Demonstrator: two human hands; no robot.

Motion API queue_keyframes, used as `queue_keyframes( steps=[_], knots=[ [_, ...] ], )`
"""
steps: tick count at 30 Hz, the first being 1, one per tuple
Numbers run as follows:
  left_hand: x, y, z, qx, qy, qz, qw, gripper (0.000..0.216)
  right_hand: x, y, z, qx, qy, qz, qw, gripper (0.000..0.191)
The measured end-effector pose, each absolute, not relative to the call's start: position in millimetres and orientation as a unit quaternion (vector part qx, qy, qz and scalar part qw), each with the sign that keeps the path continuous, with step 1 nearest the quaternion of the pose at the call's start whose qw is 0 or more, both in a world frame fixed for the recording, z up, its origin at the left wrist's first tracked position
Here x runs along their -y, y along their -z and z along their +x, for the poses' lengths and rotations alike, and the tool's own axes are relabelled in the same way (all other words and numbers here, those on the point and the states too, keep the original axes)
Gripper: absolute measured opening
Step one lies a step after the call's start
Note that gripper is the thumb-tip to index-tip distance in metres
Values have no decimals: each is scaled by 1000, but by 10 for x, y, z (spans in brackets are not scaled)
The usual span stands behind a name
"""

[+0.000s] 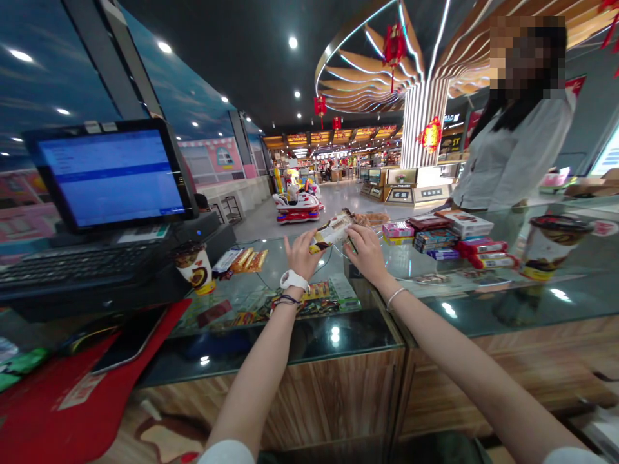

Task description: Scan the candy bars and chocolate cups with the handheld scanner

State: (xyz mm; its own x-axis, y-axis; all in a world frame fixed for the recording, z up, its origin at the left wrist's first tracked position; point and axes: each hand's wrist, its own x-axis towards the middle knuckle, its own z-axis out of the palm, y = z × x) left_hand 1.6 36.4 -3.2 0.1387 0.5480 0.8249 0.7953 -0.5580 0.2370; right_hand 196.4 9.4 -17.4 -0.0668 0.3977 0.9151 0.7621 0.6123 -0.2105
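In the bright shop hall, above the glass bench (483,303) just right of the till screen (111,174), the left hand (302,254) and right hand (366,254) are gripping a snack packet (331,232) between them, seemingly mid-handling it, which is calling for a steady grip.

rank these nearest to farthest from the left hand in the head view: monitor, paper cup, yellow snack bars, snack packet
1. snack packet: held by the left hand, at its right edge.
2. yellow snack bars: on the glass counter, just left of the hand.
3. paper cup: further left, beside the keyboard.
4. monitor: far left, raised above the keyboard.
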Motion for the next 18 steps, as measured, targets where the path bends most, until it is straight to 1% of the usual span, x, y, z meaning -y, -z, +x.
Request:
queue_keyframes(
  steps=[4, 8, 13, 18],
  knots=[
    [-374, 41, 11, 417, 464, -761, 177, 46, -48, 172, 1948, 723, 254, -427, 480, 49],
    [-362, 56, 47, 389, 454, -775, 206, 41, -38, 169, 1982, 722, 282, -460, 432, 59],
    [-337, 53, 60, 379, 429, -789, 223, 42, -91, 204, 2032, 727, 271, -471, 420, 59],
    [-332, 38, -4, 406, 423, -774, 238, 53, -153, 250, 2075, 722, 252, -481, 429, 59]
  ],
)
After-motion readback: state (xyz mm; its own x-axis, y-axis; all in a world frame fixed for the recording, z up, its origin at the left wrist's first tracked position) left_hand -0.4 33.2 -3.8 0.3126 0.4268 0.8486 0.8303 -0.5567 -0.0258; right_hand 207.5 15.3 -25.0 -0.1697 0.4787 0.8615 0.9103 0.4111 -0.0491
